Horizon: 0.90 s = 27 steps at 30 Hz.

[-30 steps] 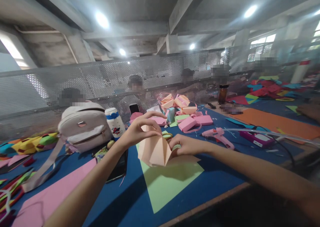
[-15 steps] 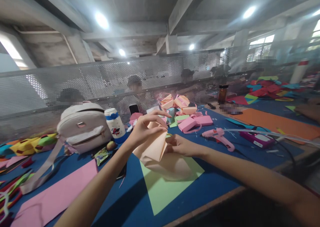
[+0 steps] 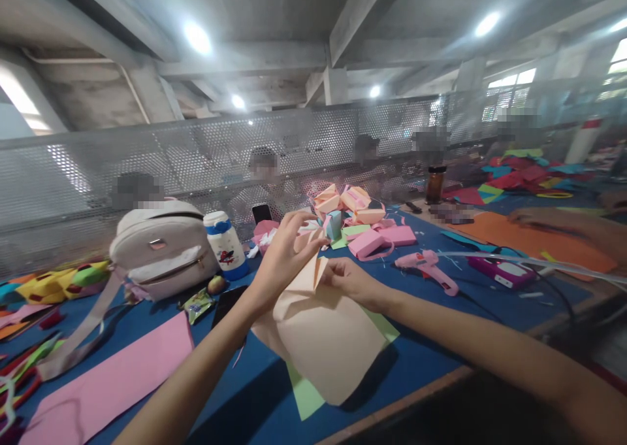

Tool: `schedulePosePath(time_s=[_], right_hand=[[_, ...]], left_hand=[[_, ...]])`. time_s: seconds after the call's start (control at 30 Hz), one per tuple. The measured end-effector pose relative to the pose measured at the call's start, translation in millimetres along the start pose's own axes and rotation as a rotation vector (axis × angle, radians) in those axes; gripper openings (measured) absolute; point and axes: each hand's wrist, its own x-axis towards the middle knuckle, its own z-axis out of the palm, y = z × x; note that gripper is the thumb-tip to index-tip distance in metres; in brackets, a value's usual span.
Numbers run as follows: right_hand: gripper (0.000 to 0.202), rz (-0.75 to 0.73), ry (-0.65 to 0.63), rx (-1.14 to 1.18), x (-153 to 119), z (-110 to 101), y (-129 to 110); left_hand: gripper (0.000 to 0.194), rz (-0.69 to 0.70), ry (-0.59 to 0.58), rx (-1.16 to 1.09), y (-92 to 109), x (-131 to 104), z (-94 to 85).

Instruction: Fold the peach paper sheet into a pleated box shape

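A folded sheet of peach-coloured paper [image 3: 333, 347] is held up in front of me, its lower part spreading wide and curling over the table. My left hand [image 3: 289, 249] is closed around its upper left side, fingers curved over the top folds. My right hand [image 3: 347, 281] pinches a folded edge at the upper right. Beneath it lies a light green sheet [image 3: 306, 393], mostly covered by the peach paper. Small folded peach and pink paper pieces [image 3: 357, 200] are heaped just beyond my hands.
Left are a white backpack [image 3: 161, 252], a bottle [image 3: 225, 246] and a pink sheet [image 3: 112, 379]. A pink glue gun [image 3: 428, 268] and purple box [image 3: 502, 272] lie right. A co-worker's hand [image 3: 548, 219] rests over an orange sheet [image 3: 568, 249]. A perforated metal screen [image 3: 206, 151] stands behind.
The peach paper's lower part has swung down toward me and opened out, covering more of the green sheet. My hands shifted slightly. A co-worker's hand has moved over the orange sheet.
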Motion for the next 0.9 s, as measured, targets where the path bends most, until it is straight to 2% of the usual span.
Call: schedulePosePath(time_s=[0.1,0.27,0.5,0.67,0.9], right_hand=[[0.059,-0.018,0.007,0.01,2,0,1],[0.058,-0.045,0.004,0.005,3,3,-1],[0.051,-0.134,-0.009,-0.036,3,0,-7],[0.037,-0.173,-0.002,-0.073,3,1,-11],[0.036,-0.197,0.013,-0.074,4,6,-7]], left_hand=[[0.021,-0.059,-0.048,0.009,2,-3,-2.5],[0.02,-0.054,-0.115,-0.006,7,-3,-3.7],[0.03,0.056,-0.084,-0.013,7,1,-7.4],[0.027,0.076,-0.048,-0.017,8,-1,-5.8],[0.025,0.073,0.024,-0.073,9,-5,0.2]])
